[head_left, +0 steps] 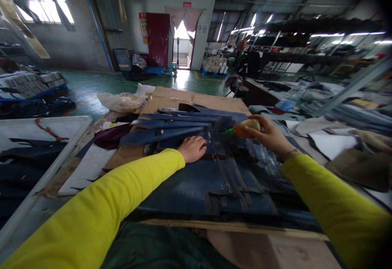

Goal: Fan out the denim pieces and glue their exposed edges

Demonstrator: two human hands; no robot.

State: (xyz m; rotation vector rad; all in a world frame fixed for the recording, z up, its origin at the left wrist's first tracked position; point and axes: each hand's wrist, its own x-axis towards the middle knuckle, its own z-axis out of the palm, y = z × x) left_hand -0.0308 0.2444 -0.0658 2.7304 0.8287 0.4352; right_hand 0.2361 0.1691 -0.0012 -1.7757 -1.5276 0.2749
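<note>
My right hand [270,135] is closed around a squeeze bottle [243,129] with amber contents and a green nozzle. The bottle lies on its side in my grip, its nozzle pointing left just over the overlapped dark strips of the blue pieces. My left hand [193,149] rests palm down on the stacked dark blue sheet pieces [180,183], its fingers laid over them and slightly bent. Several narrow blue flaps [162,135] fan out to the left beyond that hand. Dark trim and shiny strips run across the pieces between my hands.
Cardboard [171,95] lies under the far side of the stack. A white bin [82,124] holding dark pieces stands at left, beside a printed sheet [88,167]. On the right are a plastic bottle [284,105] and loose material scraps [333,142]. A person sits farther back.
</note>
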